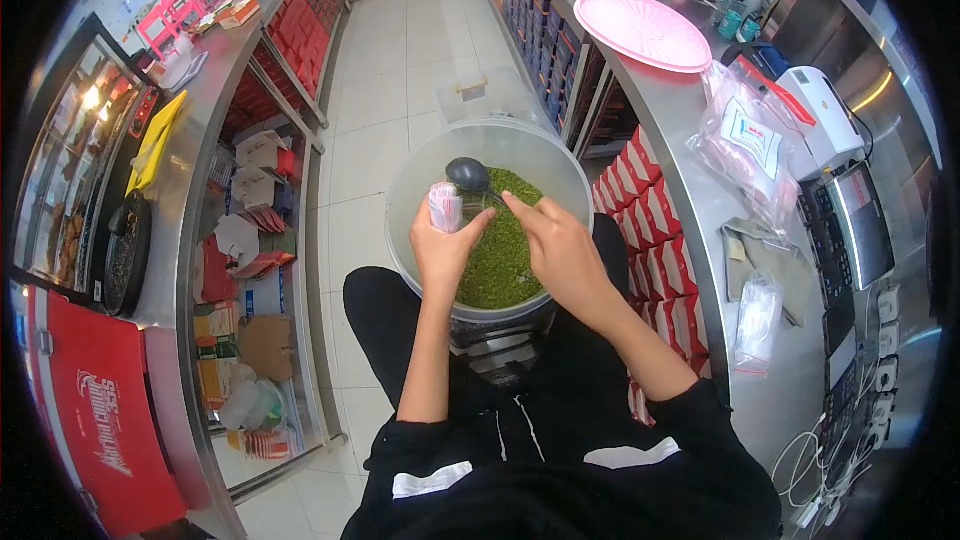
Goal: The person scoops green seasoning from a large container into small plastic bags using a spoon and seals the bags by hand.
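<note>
A large translucent tub (403, 190) stands between my knees, partly filled with finely chopped green stuff (505, 258). Closed around a small stack of white-and-pink printed plastic packets (445, 206), my left hand (438, 252) is over the tub's left side. My right hand (562, 255) grips the handle of a dark spoon (468, 175), whose bowl is above the green stuff, just beyond the packets. Whether the spoon's bowl carries anything, I cannot tell.
A clear lidded box (490, 100) sits behind the tub. Steel counters flank me, with red-and-white boxes (655, 250) stacked under the right one. A pink round tray (643, 30) and plastic bags (745, 135) lie on top. At left stands a lit display case (85, 155).
</note>
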A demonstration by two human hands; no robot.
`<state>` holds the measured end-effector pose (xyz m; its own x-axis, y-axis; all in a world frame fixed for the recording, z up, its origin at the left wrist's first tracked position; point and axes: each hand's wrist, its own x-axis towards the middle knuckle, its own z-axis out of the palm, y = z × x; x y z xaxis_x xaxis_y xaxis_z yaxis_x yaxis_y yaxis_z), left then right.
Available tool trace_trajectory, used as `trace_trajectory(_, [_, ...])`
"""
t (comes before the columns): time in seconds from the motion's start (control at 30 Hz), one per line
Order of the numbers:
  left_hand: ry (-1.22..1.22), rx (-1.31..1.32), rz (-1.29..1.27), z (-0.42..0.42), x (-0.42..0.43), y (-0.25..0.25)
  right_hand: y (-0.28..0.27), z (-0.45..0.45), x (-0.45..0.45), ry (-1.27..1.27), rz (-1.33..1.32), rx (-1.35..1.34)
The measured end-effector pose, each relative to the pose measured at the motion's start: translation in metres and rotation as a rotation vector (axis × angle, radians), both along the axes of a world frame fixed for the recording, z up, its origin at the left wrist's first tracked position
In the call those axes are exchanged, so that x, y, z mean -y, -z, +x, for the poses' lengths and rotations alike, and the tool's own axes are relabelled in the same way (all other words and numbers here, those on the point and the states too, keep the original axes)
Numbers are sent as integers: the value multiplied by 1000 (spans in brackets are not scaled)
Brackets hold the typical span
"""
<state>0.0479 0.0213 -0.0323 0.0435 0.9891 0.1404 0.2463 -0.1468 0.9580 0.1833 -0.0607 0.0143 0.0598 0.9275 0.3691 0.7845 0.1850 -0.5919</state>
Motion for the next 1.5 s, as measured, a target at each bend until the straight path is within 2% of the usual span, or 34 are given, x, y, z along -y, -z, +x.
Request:
trace_trajectory(0.07, [13,0,-32,0,-2,4,1,4,-3,24,11,-31])
trace_trajectory(0.13, [-27,134,83,-1,-5,13,6,10,-11,43,23,-61])
trace_trajectory(0.23, [-22,149,37,-6,-5,17,29,19,-25,109,-124,-67])
trace_trajectory(0.3, [-10,105,74,-8,-2,17,32,14,-31,68,167,43])
trace_trajectory(0.33, [2,61,102,-9,0,17,26,8,-34,62,170,43])
trace_trajectory(0.4, [48,134,110,-6,2,18,15,-6,-34,-132,233,-244])
trace_trajectory(0.47, [103,207,121,-3,6,16,26,-8,-45,-129,225,-193])
trace_trajectory(0.53, [19,-51,163,-3,14,-1,35,-9,-48,-132,219,-142])
trace_trajectory(0.57, [14,-46,170,-5,13,3,37,-7,-49,-32,245,-73])
trace_trajectory(0.6, [-39,-41,142,-8,11,7,39,-7,-51,62,270,-2])
trace_trajectory(0.63, [-89,-39,107,-12,10,12,44,-7,-50,54,270,1])
trace_trajectory(0.73, [44,130,-16,-23,0,16,47,-7,-48,-20,235,-102])
trace_trajectory(0.77, [120,225,-105,-25,-1,16,46,-8,-47,-68,177,-252])
trace_trajectory(0.8, [80,328,-115,-20,1,12,42,-10,-45,-115,117,-401])
trace_trajectory(0.83, [78,331,-116,-21,3,7,38,-12,-43,-117,114,-399])
trace_trajectory(0.9, [75,250,-329,-21,5,-2,31,-14,-37,-90,8,-420])
trace_trajectory(0.93, [77,250,-330,-19,5,2,31,-14,-34,-88,8,-420])
trace_trajectory(1.0, [23,275,-121,-16,5,11,30,-14,-30,-33,-33,-544])
trace_trajectory(1.13, [66,149,-109,-23,6,10,24,-1,-25,-147,-185,-437])
trace_trajectory(1.2, [138,117,-127,-24,7,5,26,1,-25,-197,-41,-382])
trace_trajectory(1.33, [177,198,-58,-19,13,1,17,-4,-24,-157,-70,-371])
trace_trajectory(1.43, [232,100,10,-13,20,-6,12,-13,-29,-86,-91,-298])
trace_trajectory(1.5, [140,11,86,-12,22,-9,16,-17,-33,-95,6,-355])
